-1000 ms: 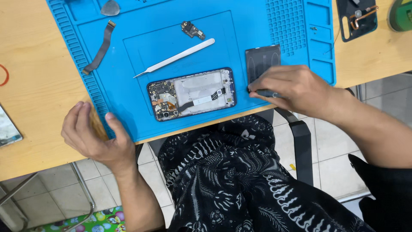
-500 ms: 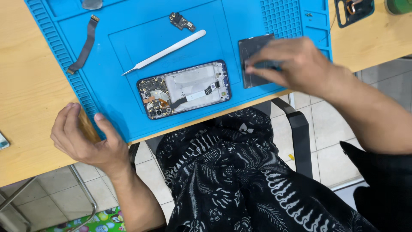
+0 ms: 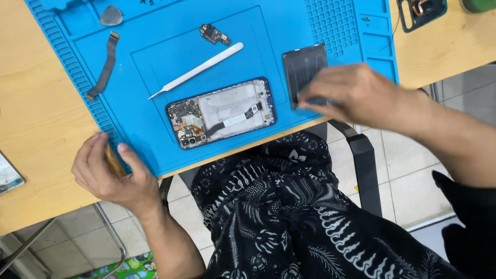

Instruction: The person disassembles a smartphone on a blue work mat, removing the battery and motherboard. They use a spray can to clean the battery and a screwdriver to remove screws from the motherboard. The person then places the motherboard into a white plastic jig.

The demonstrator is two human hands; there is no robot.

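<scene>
An opened phone [image 3: 222, 111] with its back off lies on a blue work mat [image 3: 155, 57], its boards and a flex cable exposed. To its right lies a black flat battery [image 3: 302, 64]. My right hand [image 3: 351, 95] rests on the battery's near end, fingertips pinched on its edge. My left hand [image 3: 111, 175] sits at the mat's near left corner, fingers curled over the wooden table edge, holding nothing I can make out. White tweezers [image 3: 199, 70] lie just beyond the phone.
On the mat are a small circuit board [image 3: 214, 34], a dark flex cable [image 3: 103, 67] and a grey pick [image 3: 111, 16]. A dark tray [image 3: 421, 13] sits at the table's far right. A flat device [image 3: 8, 175] pokes in at the left.
My right hand has slid toward the battery's near edge, uncovering more of it. My left hand stays at the mat corner. The phone has not moved on the mat.
</scene>
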